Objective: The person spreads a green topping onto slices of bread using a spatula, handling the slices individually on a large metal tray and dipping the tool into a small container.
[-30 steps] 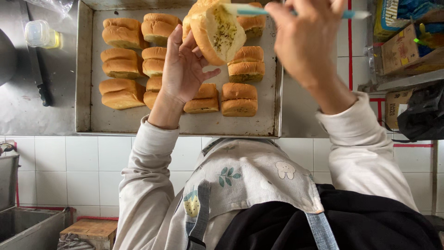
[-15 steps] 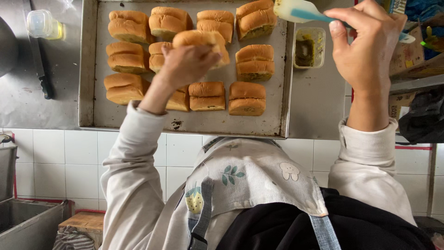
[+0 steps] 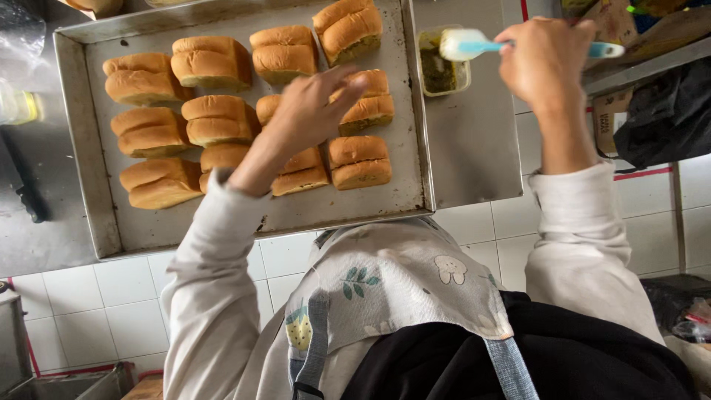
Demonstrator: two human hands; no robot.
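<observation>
Buns (image 3: 215, 118), split and filled with a greenish spread, lie in rows on the metal baking tray (image 3: 81, 133), which rests on the steel bench (image 3: 474, 148). A second ago the left hand (image 3: 311, 111) held one opened bun up off the tray while the right hand worked over it; half a second ago that bun was coming down. Now it is back among the others, and the left hand rests over the middle of the tray, fingers loosely spread and touching the buns beneath, gripping none of them. That bun looks finished with.

The right hand (image 3: 548, 59) has swung away to the right and is closed around the handle of a pale blue brush (image 3: 463, 44). The brush head now sits at the rim of a small square container (image 3: 444, 70) of dark green paste, just beside the tray's right edge; I would judge it is being loaded again. A clear plastic tub (image 3: 15, 104) stands off to the left on the bench.
</observation>
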